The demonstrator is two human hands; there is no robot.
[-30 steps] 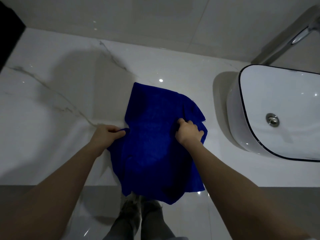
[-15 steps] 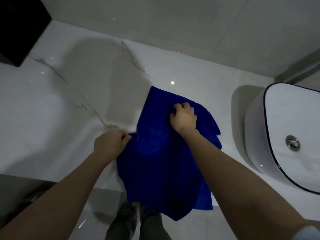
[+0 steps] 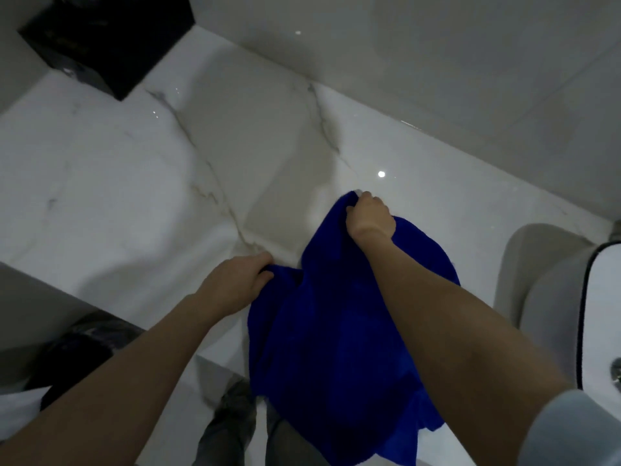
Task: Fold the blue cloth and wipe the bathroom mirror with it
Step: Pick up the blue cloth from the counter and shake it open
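Observation:
The blue cloth (image 3: 336, 331) lies rumpled on the white marble counter (image 3: 134, 183), its near part hanging over the front edge. My left hand (image 3: 240, 280) grips the cloth's left edge near the counter front. My right hand (image 3: 369, 218) is closed on the cloth's far corner, further back on the counter. The mirror is not in view.
A white basin (image 3: 598, 314) with a dark rim stands on the counter at the right. A black box (image 3: 107, 38) sits at the far left corner. A pale tiled wall (image 3: 437, 62) runs behind. Below the counter are my shoes (image 3: 232, 418) and a dark bin (image 3: 77, 351).
My right hand has moved from the cloth's middle to its far corner and closed on it. The left hand keeps its grip on the left edge. The view has swung left.

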